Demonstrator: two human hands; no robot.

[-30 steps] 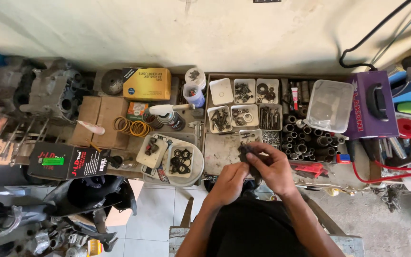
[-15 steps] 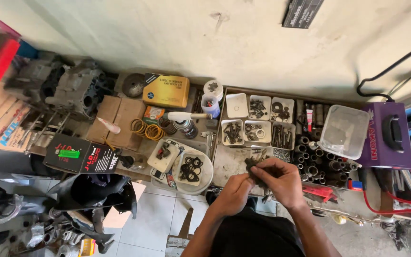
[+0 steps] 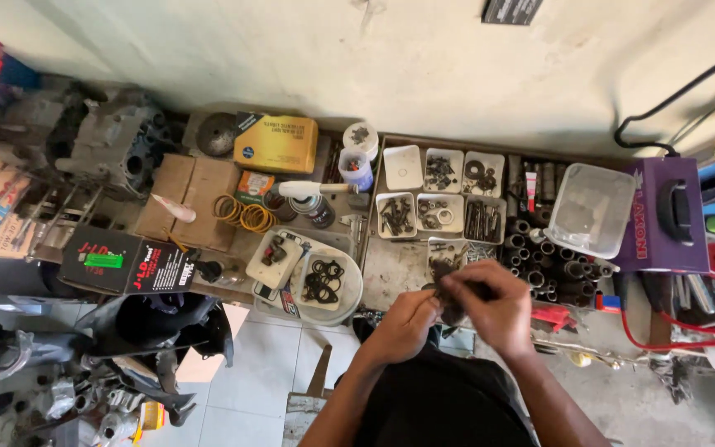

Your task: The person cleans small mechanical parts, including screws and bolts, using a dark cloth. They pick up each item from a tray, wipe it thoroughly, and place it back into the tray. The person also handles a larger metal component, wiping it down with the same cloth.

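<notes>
Both hands (image 3: 457, 310) pinching dark part (image 3: 454, 308)

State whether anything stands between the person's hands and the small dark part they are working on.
Nothing visible does: the left hand and right hand both grip the dark part directly, fingers closed on it.

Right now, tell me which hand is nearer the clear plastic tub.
Right. The right hand sits below-left of the clear plastic tub; the left hand lies farther left.
</notes>
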